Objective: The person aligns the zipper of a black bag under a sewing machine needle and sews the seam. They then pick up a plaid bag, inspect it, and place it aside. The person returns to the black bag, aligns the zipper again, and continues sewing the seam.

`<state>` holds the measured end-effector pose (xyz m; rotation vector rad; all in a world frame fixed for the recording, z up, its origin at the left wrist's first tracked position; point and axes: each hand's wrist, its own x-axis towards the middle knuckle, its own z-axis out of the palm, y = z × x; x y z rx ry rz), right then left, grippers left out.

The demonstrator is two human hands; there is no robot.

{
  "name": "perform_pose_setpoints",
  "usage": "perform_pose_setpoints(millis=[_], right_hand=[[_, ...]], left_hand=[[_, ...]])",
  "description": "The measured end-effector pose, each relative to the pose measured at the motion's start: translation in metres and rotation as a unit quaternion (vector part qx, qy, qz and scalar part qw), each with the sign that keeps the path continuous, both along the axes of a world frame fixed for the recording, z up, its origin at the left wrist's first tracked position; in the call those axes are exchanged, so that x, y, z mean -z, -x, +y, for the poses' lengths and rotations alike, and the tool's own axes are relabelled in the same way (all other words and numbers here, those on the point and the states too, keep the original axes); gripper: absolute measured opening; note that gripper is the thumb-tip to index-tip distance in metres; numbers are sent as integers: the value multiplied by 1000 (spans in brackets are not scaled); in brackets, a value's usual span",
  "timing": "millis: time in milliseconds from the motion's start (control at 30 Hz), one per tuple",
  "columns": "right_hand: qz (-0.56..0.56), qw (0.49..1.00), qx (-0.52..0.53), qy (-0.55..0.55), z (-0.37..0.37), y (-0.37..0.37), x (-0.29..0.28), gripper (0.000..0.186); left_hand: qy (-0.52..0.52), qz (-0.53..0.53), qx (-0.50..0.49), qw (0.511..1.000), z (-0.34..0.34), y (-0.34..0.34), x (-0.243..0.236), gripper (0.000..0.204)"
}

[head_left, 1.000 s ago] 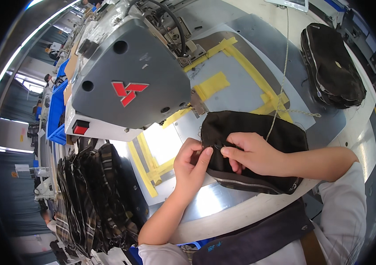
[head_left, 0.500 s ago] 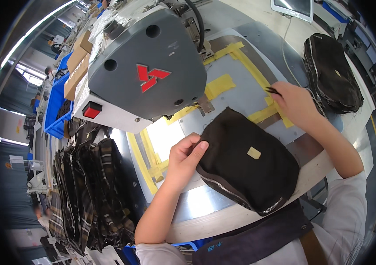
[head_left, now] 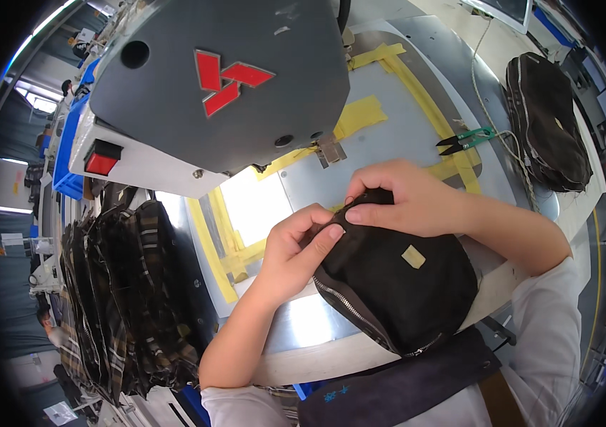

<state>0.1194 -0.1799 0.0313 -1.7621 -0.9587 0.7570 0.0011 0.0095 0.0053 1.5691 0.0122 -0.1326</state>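
A black zippered fabric pouch [head_left: 388, 292] lies at the front of the machine table, a small pale patch [head_left: 413, 257] on its upper face. My left hand [head_left: 296, 250] pinches the pouch's far left corner between thumb and fingers. Right beside it, my right hand [head_left: 411, 201] grips the far edge, thumb on top and fingers curled over. The metal zipper runs along the near left side. Green-handled thread snips [head_left: 468, 139] rest on the table beyond my right hand.
A grey sewing machine head [head_left: 246, 85] with a red switch [head_left: 102, 157] overhangs the table. Yellow tape [head_left: 424, 92] marks the plate. A second black pouch [head_left: 546, 124] lies at far right, by a white cord [head_left: 479, 78]. Dark plaid pieces [head_left: 129, 299] hang at left.
My right hand has let go of the thread snips, now lying on the table, and has come left onto the pouch's far edge. The left hand keeps its pinch. The view has shifted slightly.
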Motion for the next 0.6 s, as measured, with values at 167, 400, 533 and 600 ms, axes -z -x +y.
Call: perform_pose_setpoints(millis=[167, 400, 533, 600], right_hand=[[49, 998, -5, -42, -4, 2, 10, 19], [97, 994, 2, -52, -7, 9, 9, 17], [92, 994, 12, -57, -5, 13, 9, 17], [126, 990, 21, -56, -5, 13, 10, 17]], left_hand=[[24, -5, 27, 999, 1, -4, 3, 8], [58, -12, 50, 997, 1, -4, 6, 7], [56, -16, 51, 997, 1, -4, 4, 7], [69, 6, 32, 997, -1, -4, 1, 9]])
